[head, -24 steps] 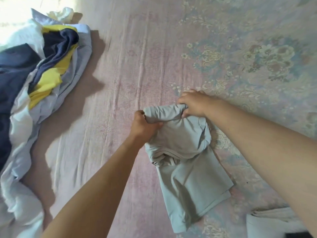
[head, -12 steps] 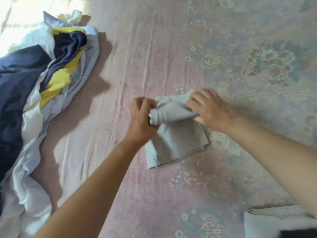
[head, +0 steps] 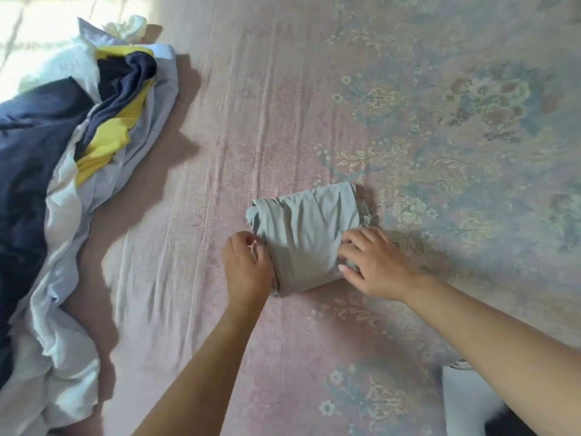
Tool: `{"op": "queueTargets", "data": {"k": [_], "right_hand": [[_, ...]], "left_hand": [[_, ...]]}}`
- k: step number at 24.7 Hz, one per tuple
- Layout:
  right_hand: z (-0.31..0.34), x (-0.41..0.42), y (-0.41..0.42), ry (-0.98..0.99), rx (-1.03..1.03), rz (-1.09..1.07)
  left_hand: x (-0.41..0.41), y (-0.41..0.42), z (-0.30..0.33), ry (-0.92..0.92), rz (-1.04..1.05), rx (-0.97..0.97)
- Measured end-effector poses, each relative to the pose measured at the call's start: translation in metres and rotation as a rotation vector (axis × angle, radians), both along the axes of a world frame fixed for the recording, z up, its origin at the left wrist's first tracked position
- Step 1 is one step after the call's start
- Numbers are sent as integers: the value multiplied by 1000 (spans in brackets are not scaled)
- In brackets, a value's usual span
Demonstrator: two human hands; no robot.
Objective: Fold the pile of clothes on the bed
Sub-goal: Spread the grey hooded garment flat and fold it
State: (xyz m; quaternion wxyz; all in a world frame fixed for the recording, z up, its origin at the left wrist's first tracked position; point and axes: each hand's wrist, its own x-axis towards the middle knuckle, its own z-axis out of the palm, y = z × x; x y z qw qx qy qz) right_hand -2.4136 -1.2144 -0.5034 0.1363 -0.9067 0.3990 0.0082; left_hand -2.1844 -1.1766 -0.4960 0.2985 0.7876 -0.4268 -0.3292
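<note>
Nearest the camera, at the lower right corner, a white folded cloth (head: 465, 401) lies on the bed, partly hidden under the right forearm, with a dark patch at its near edge.

Both bare forearms reach forward from the bottom of the view to a grey garment (head: 306, 234). The garment is folded into a compact, roughly square bundle and lies flat on the bed sheet (head: 283, 89), near the middle of the view. Its far left corner shows a rolled, bunched edge.

The left hand (head: 246, 265) sits at the bundle's near left edge, fingers curled against the fabric at that side. Whether it pinches the cloth or merely presses against it cannot be told. The right hand (head: 374, 262) rests on the bundle's near right corner, fingers spread and bent over the fabric, thumb along the near edge; the grasp appears to be a light hold on that corner.

The sheet is pink, creased, with a pale blue and cream flower pattern over its right half.

Farther off, along the left edge, lies the pile of clothes (head: 63, 171), unfolded: navy, yellow, white and pale blue items heaped together, well apart from the grey bundle. Strong light falls on the far left corner.
</note>
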Motion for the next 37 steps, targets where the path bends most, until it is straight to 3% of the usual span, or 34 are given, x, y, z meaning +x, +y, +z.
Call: {"op": "queueTargets", "data": {"k": [2, 4, 6, 8, 10, 14, 16, 18, 21, 25, 28, 30, 32, 33, 35, 37], "right_hand": [[0, 11, -10, -92, 47, -374], [-4, 26, -28, -173, 193, -915], [-7, 40, -47, -406, 355, -1230], [-14, 50, -63, -506, 431, -1251], [-19, 57, -70, -447, 387, -1215], [-33, 65, -60, -205, 281, -1159], [-33, 66, -61, -233, 149, -1148], [-31, 63, -69, -316, 87, -1134], [-31, 58, -80, -469, 267, -1124], [-29, 55, -77, -337, 199, -1220], [-18, 50, -47, -476, 110, -1170], [-13, 42, -13, -388, 48, -1218], [-13, 36, 24, -330, 249, -1359], [-13, 36, 36, -436, 439, -1479], [-9, 43, 43, -847, 750, -1704], [-9, 45, 39, -1018, 720, -1695]], "left_hand": [[-11, -22, 8, 99, 144, 83], [-19, -44, 8, 216, 262, 188], [-27, -57, 1, 168, 327, 182], [-30, -64, -5, 56, 323, 99], [-19, -69, -14, -19, 303, 58], [1, -71, -30, -184, 135, 218], [0, -70, -31, -212, 187, 220], [-1, -74, -29, -168, 298, 187], [-6, -80, -28, -78, 207, 74], [-1, -79, -23, -33, 152, 64], [-1, -50, -14, -88, 289, 40], [-5, -12, -8, -70, 373, 105], [-11, 26, -7, 71, 345, 229], [-15, 37, -6, 174, 337, 242], [-20, 43, -6, 310, 335, 190], [-22, 39, -4, 345, 352, 112]]}}
